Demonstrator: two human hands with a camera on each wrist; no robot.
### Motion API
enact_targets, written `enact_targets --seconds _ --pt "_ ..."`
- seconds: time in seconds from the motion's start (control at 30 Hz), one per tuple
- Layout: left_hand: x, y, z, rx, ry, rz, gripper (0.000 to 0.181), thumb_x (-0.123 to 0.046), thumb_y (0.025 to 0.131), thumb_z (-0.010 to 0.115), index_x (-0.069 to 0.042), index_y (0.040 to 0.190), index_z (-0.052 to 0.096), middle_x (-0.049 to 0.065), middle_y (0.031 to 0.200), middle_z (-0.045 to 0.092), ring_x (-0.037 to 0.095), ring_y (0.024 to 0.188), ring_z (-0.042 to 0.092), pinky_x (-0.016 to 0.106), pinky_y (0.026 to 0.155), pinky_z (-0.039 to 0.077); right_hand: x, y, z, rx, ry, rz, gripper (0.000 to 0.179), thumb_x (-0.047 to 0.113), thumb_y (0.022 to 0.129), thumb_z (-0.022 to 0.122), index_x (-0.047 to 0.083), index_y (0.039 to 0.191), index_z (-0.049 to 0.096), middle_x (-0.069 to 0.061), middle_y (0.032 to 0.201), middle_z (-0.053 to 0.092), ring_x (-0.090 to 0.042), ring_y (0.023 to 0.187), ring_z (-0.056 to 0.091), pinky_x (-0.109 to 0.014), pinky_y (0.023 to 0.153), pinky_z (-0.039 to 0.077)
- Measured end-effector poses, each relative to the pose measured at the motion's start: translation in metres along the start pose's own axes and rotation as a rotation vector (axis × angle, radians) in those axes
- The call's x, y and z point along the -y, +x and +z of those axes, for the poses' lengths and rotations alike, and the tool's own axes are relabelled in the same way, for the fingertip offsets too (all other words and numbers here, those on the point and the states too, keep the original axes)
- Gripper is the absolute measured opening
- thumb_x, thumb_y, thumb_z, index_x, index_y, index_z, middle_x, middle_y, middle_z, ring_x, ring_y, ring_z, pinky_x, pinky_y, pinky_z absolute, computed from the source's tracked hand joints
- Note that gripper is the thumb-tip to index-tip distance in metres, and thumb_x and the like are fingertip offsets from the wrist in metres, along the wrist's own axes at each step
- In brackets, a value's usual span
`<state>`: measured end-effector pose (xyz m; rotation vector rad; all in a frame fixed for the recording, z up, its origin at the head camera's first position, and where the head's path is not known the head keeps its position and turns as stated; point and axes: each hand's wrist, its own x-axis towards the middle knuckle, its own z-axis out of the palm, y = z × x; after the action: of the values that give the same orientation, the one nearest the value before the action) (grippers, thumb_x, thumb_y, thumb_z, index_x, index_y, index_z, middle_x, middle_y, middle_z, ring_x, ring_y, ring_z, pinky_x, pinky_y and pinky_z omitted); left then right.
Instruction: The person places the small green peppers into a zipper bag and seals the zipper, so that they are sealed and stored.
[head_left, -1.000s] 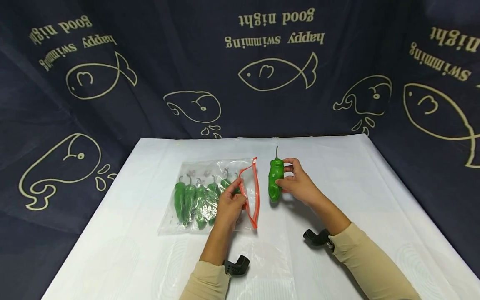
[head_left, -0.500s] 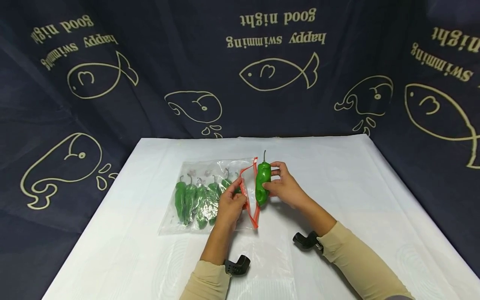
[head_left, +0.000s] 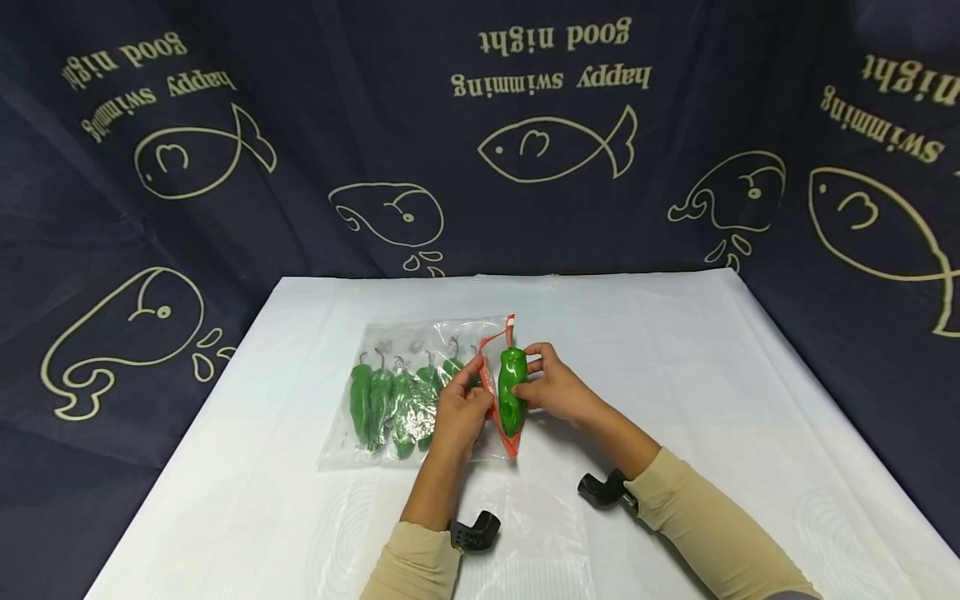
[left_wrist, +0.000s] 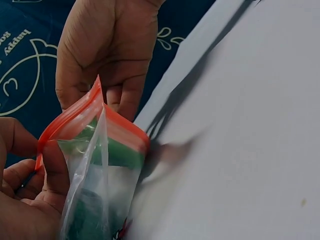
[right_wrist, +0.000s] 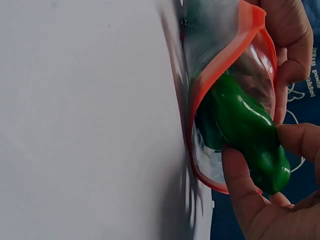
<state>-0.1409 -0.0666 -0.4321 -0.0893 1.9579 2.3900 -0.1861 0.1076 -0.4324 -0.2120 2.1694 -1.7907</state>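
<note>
A clear plastic zip bag [head_left: 412, 331] with a red-edged mouth lies flat on the table, several green peppers [head_left: 381, 398] side by side inside it. The left hand [head_left: 459, 410] pinches the near lip of the red zip [left_wrist: 47, 135] between thumb and fingers, and the mouth gapes. At that mouth, the right hand [head_left: 557, 387] holds another glossy green pepper [head_left: 513, 385] upright between thumb and fingers. In the right wrist view, one end of this pepper [right_wrist: 245, 117] is inside the bag's opening, and the fingers grip the other end.
The table [head_left: 652, 333] has a white cover. Part of a flat clear plastic sheet or bag [head_left: 540, 517] lies at its front. A dark curtain [head_left: 420, 83] with fish drawings hangs behind and beside it. Each wrist wears a black camera mount [head_left: 474, 532].
The right hand has moved left and slightly nearer with the pepper, from beside the bag to its mouth. The left hand and the bag have stayed about where they were.
</note>
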Motion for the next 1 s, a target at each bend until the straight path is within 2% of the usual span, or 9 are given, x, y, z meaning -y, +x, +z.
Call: enact_targets --seconds 0.17,0.3,0.6,0.77,1.0 --pt "0.013 0.007 -0.003 0.007 -0.014 0.009 0.069 0.014 0.082 0.052 -0.004 0.149 0.044 0.005 0.07 0.056 0.009 0.061 0.052 0.024 0.059 0.052 -0.002 0.0 0.004 0.022 -0.02 0.011 0.065 0.002 0.086 0.069 0.003 0.138 0.032 -0.024 0.12 0.048 -0.028 0.09 0.066 -0.04 0.073 0.059" --pt "0.016 0.007 -0.003 0.011 0.006 0.026 0.069 0.012 0.083 0.052 -0.006 0.149 0.044 0.004 0.069 0.055 0.009 0.06 0.05 0.023 0.058 0.051 -0.003 0.0 0.007 0.042 -0.056 0.011 0.066 0.005 0.085 0.071 0.002 0.139 0.034 -0.023 0.118 0.05 -0.026 0.089 0.065 -0.041 0.072 0.059" --pt "0.016 0.006 -0.002 0.009 -0.005 0.04 0.07 0.014 0.08 0.053 -0.004 0.148 0.046 0.003 0.068 0.055 0.01 0.059 0.05 0.023 0.056 0.049 -0.003 0.003 0.006 0.072 -0.145 0.008 0.065 0.012 0.087 0.073 0.002 0.143 0.041 -0.018 0.112 0.057 -0.023 0.078 0.064 -0.037 0.062 0.056" --pt "0.016 0.007 -0.002 0.014 -0.019 0.038 0.07 0.014 0.08 0.053 -0.003 0.147 0.046 0.004 0.069 0.057 0.009 0.06 0.052 0.021 0.055 0.049 -0.004 0.004 0.005 0.088 -0.11 -0.005 0.062 0.008 0.089 0.07 -0.003 0.143 0.042 -0.02 0.112 0.055 -0.023 0.082 0.065 -0.039 0.068 0.059" --pt "0.015 0.007 -0.002 0.015 0.007 0.042 0.069 0.013 0.081 0.054 -0.005 0.147 0.048 0.004 0.069 0.058 0.01 0.061 0.052 0.022 0.055 0.049 -0.003 0.004 0.007 0.106 0.035 0.008 0.056 0.004 0.091 0.059 -0.005 0.142 0.039 -0.02 0.111 0.051 -0.026 0.087 0.067 -0.039 0.079 0.058"
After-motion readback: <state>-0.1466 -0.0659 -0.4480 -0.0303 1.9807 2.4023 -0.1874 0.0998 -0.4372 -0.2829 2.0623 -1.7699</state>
